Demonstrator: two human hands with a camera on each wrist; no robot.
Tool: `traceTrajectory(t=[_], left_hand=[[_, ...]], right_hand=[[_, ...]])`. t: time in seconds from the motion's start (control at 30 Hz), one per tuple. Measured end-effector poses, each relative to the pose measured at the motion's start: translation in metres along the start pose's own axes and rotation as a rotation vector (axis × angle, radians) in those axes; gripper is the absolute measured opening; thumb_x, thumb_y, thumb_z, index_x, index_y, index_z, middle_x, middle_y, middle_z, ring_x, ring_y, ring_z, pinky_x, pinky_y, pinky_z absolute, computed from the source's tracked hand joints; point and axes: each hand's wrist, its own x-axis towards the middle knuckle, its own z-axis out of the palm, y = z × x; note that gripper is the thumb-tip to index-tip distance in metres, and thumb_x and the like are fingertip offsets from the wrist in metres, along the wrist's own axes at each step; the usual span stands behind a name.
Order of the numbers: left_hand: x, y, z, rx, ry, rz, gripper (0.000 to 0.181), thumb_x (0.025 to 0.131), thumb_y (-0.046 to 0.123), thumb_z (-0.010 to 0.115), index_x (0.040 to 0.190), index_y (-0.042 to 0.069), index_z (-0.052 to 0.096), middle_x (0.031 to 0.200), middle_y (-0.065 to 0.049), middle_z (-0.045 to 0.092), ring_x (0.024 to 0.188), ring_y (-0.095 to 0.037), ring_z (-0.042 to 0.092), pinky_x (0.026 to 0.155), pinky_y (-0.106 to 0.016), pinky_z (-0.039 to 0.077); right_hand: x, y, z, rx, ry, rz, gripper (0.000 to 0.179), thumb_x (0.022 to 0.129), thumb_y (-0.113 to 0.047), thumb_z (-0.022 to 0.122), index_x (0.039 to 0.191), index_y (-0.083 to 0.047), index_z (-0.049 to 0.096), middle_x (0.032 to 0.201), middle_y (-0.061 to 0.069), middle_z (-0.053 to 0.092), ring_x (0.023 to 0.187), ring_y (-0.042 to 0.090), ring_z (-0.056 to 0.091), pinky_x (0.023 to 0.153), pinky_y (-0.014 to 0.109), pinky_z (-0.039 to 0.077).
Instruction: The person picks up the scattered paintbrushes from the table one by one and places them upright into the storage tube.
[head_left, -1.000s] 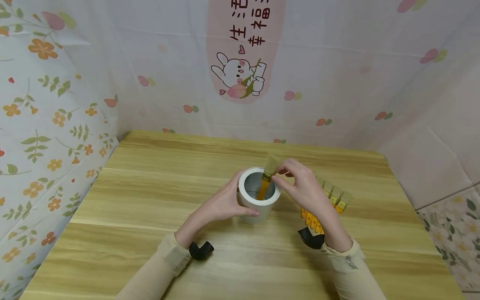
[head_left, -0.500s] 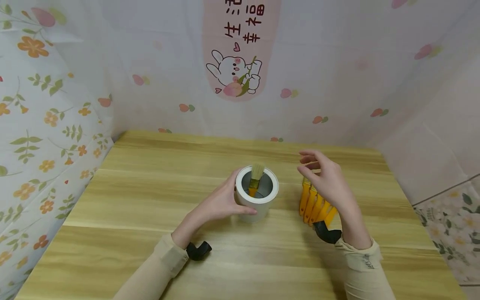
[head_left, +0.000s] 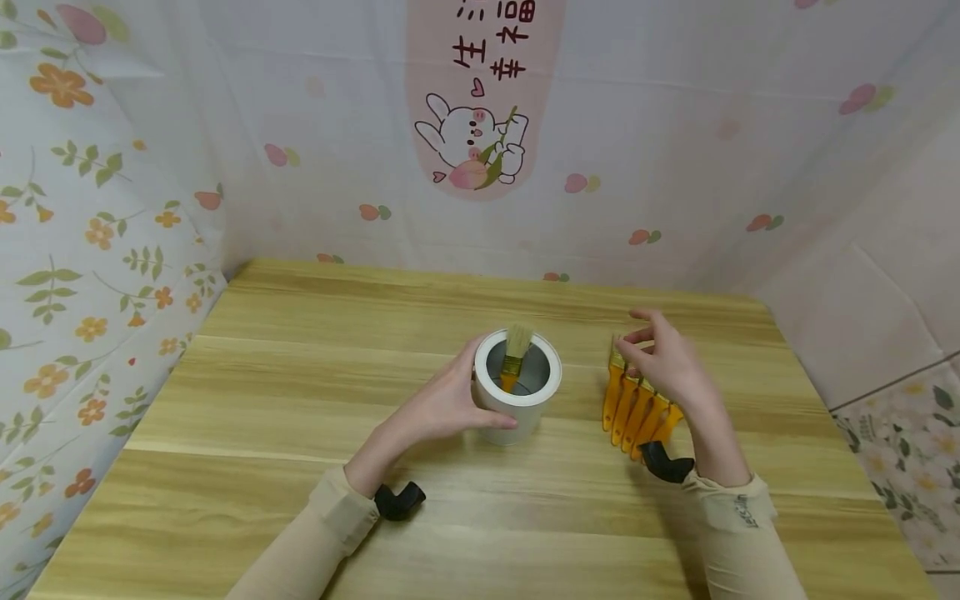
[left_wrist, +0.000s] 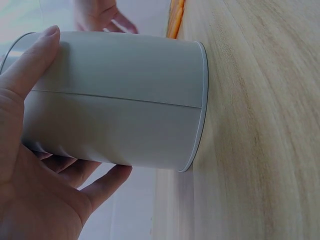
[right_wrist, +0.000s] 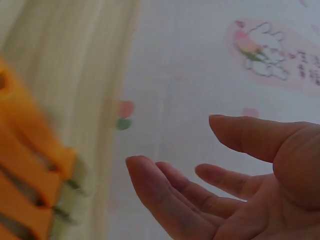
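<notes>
In the head view my left hand [head_left: 435, 408] grips a white can [head_left: 528, 421] standing upright on the table, thumb across its near side. The left wrist view shows the can's smooth wall [left_wrist: 115, 65] with a vertical seam, my fingers [left_wrist: 107, 187] wrapped round it. Inside the can leans a paintbrush [head_left: 513, 365], pale bristles up and orange handle down. My right hand [head_left: 667, 362] hovers over the bristle ends of several orange-handled paintbrushes [head_left: 636, 417] lying in a row. In the right wrist view its thumb and fingers are apart, with nothing between them.
The wooden table [head_left: 300, 400] meets a patterned cloth [head_left: 337, 167] at its back edge, with a flowered cloth [head_left: 97, 333] along the left. Black curved pieces sit by each wrist, one beside the left [head_left: 400, 501] and one beside the right [head_left: 666, 463].
My right hand has let go of the paintbrush, which now rests in the can, and has moved right to the row of brushes. My left hand has stayed on the can.
</notes>
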Motion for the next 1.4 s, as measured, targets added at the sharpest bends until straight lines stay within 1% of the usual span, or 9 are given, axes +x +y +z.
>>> traceTrajectory(t=[0.13, 0.3, 0.47, 0.63, 0.87, 0.97, 1.17, 1.23, 1.4], left_hand=[[0.000, 0.001, 0.000, 0.007, -0.001, -0.006, 0.119, 0.069, 0.041, 0.096, 0.161, 0.033, 0.021, 0.150, 0.006, 0.046, 0.137, -0.019, 0.050, 0.115, -0.052, 0.042], [0.001, 0.002, -0.001, 0.005, -0.005, -0.005, 0.119, 0.069, 0.040, 0.096, 0.161, 0.031, 0.021, 0.152, 0.005, 0.045, 0.138, -0.020, 0.050, 0.116, -0.053, 0.042], [0.001, 0.000, 0.000, 0.010, -0.010, -0.010, 0.118, 0.070, 0.042, 0.096, 0.161, 0.033, 0.021, 0.152, 0.006, 0.045, 0.137, -0.019, 0.050, 0.115, -0.052, 0.042], [0.001, -0.001, 0.000, 0.013, -0.011, -0.009, 0.118, 0.070, 0.043, 0.095, 0.160, 0.034, 0.021, 0.151, 0.007, 0.046, 0.137, -0.018, 0.050, 0.116, -0.052, 0.042], [0.001, 0.001, -0.001, 0.002, -0.011, -0.006, 0.118, 0.069, 0.040, 0.096, 0.160, 0.035, 0.021, 0.149, 0.008, 0.047, 0.136, -0.017, 0.051, 0.115, -0.051, 0.042], [0.001, 0.002, -0.001, -0.005, -0.016, -0.004, 0.118, 0.069, 0.040, 0.097, 0.160, 0.034, 0.022, 0.150, 0.007, 0.046, 0.136, -0.017, 0.050, 0.116, -0.050, 0.041], [0.001, 0.002, -0.002, -0.003, -0.021, -0.008, 0.118, 0.069, 0.042, 0.096, 0.160, 0.033, 0.021, 0.153, 0.001, 0.047, 0.137, -0.018, 0.050, 0.116, -0.052, 0.041], [0.001, 0.002, -0.001, 0.000, -0.021, -0.005, 0.118, 0.070, 0.044, 0.095, 0.160, 0.034, 0.021, 0.152, 0.003, 0.046, 0.137, -0.018, 0.050, 0.116, -0.052, 0.041], [0.001, 0.001, -0.001, 0.003, -0.014, 0.001, 0.118, 0.069, 0.044, 0.096, 0.160, 0.036, 0.021, 0.150, 0.008, 0.046, 0.137, -0.016, 0.050, 0.116, -0.051, 0.041]], right_hand=[[0.008, 0.013, 0.004, -0.017, -0.047, 0.064, 0.075, 0.105, -0.027, 0.060, 0.162, -0.003, 0.018, 0.138, 0.034, 0.055, 0.088, 0.033, 0.075, 0.077, 0.044, 0.062], [0.015, 0.023, 0.010, -0.085, -0.061, 0.105, 0.081, 0.099, -0.018, 0.067, 0.160, 0.003, 0.018, 0.134, 0.038, 0.056, 0.078, 0.029, 0.073, 0.069, 0.039, 0.060], [0.016, 0.027, 0.016, -0.135, -0.063, 0.132, 0.083, 0.097, -0.014, 0.071, 0.159, 0.007, 0.019, 0.126, 0.036, 0.059, 0.077, 0.027, 0.071, 0.063, 0.034, 0.056], [0.016, 0.025, 0.022, -0.184, -0.041, 0.140, 0.083, 0.094, -0.014, 0.074, 0.157, 0.007, 0.024, 0.121, 0.032, 0.061, 0.076, 0.025, 0.068, 0.063, 0.034, 0.054], [0.020, 0.021, 0.033, -0.310, 0.006, 0.075, 0.083, 0.084, -0.017, 0.082, 0.149, 0.011, 0.038, 0.123, 0.034, 0.064, 0.103, 0.043, 0.064, 0.090, 0.056, 0.053], [0.021, 0.020, 0.038, -0.346, 0.022, 0.053, 0.082, 0.083, -0.013, 0.084, 0.147, 0.013, 0.040, 0.126, 0.037, 0.062, 0.111, 0.048, 0.062, 0.095, 0.059, 0.051], [0.020, 0.020, 0.046, -0.356, 0.036, 0.048, 0.084, 0.082, -0.007, 0.085, 0.149, 0.012, 0.038, 0.139, 0.041, 0.050, 0.121, 0.055, 0.054, 0.099, 0.063, 0.050], [0.020, 0.019, 0.047, -0.346, 0.026, 0.056, 0.085, 0.083, -0.006, 0.084, 0.150, 0.012, 0.036, 0.139, 0.041, 0.048, 0.120, 0.055, 0.054, 0.097, 0.063, 0.050], [0.022, 0.020, 0.046, -0.324, -0.006, 0.074, 0.087, 0.085, -0.008, 0.083, 0.151, 0.013, 0.031, 0.132, 0.040, 0.055, 0.113, 0.050, 0.059, 0.091, 0.058, 0.053]])
